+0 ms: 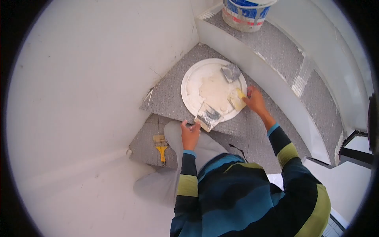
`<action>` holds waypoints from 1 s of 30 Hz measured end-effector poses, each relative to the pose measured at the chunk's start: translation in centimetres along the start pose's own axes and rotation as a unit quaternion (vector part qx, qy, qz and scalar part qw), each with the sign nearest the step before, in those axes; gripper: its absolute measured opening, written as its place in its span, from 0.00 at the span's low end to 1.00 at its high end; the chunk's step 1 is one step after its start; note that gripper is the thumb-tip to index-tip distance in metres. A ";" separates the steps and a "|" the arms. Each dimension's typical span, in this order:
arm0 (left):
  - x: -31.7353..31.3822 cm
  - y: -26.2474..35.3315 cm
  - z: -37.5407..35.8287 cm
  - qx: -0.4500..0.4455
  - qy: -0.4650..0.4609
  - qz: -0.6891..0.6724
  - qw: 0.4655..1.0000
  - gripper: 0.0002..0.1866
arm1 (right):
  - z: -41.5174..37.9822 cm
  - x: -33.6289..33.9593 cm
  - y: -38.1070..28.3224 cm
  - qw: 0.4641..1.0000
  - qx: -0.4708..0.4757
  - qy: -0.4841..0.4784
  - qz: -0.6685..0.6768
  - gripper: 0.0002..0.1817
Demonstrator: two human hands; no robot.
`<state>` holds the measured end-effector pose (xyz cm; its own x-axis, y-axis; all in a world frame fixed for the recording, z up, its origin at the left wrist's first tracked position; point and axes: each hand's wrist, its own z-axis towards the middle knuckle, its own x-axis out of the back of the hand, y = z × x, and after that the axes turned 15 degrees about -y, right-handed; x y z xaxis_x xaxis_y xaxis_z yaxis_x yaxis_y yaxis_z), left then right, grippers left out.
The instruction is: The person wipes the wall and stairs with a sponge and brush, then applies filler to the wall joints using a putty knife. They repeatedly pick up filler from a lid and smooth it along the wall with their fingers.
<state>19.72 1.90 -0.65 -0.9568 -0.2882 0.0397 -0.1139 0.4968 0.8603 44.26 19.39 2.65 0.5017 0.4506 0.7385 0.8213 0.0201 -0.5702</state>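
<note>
My left hand [190, 135] has its thumb and fingers at the near edge of a putty-smeared scraper [209, 115] with dark and pale patches, which overhangs the near rim of a round white lid [190, 83]. My right hand [256, 101] grips a yellow flexible scraper [237, 99], its blade over the lid's right side. Pale putty [211, 89] is spread across the lid. At the lid's far right lies a grey crumpled lump [231, 73], perhaps a bag. The lid rests on a grey speckled stair tread [167, 94].
A white bucket with blue and red markings [244, 15] stands on the step above. On the lower step, left of my knee, lies a yellow-handled spatula [161, 149]. A white wall [98, 71] bounds the left; a curved white riser [272, 85] runs along the right.
</note>
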 end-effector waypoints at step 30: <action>-1.7 -9.3 6.2 -0.178 -0.018 -0.378 0.908 0.17 | 17.9 -1.4 -14.6 0.829 0.315 -0.310 -0.343 0.20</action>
<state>20.79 2.89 -11.83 -0.6495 -0.4057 -0.6430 -0.6551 -0.1306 0.7442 26.70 34.48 3.45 -0.4199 0.5089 0.7515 0.4534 0.8349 -0.3121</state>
